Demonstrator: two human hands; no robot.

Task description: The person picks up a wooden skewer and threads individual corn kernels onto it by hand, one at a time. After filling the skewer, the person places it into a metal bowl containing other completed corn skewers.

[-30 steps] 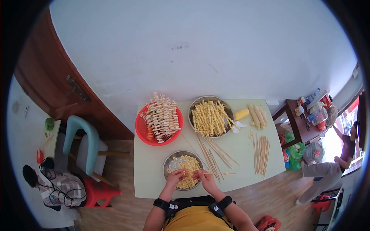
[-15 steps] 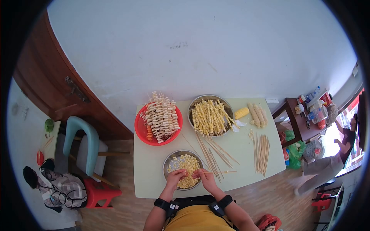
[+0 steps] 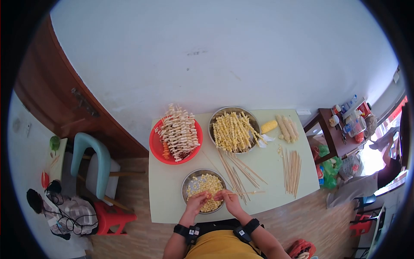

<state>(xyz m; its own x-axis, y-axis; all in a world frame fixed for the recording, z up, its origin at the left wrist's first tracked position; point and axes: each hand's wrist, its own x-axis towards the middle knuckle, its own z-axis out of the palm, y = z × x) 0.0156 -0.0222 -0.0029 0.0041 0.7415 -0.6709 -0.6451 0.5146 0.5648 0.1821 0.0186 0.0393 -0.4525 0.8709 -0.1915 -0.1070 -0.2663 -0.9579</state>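
Note:
Over a metal bowl (image 3: 183, 192) of loose corn kernels (image 3: 209, 183), my two hands are close together. My right hand (image 3: 233, 203) is closed on a thin wooden skewer (image 3: 252, 192), whose free end points right across the table. The fingers of my left hand (image 3: 196, 203) are pinched near the skewer's other end; whatever they hold is too small to make out. Behind, another metal bowl (image 3: 257, 123) carries several skewers threaded with corn (image 3: 233, 131). Loose bare skewers (image 3: 235, 176) lie just right of the kernel bowl.
A red basin (image 3: 153, 146) holds skewers of pale slices. At the table's back right lie a yellow corn cob (image 3: 269, 126) and stripped cobs (image 3: 287, 128), with a skewer bundle (image 3: 292, 175) in front. A teal chair (image 3: 101, 159) stands left; a person (image 3: 362, 187) bends at right.
My hands stay over the kernel bowl with almost no shift, the skewer still in my right hand. The person at the far right has bent lower.

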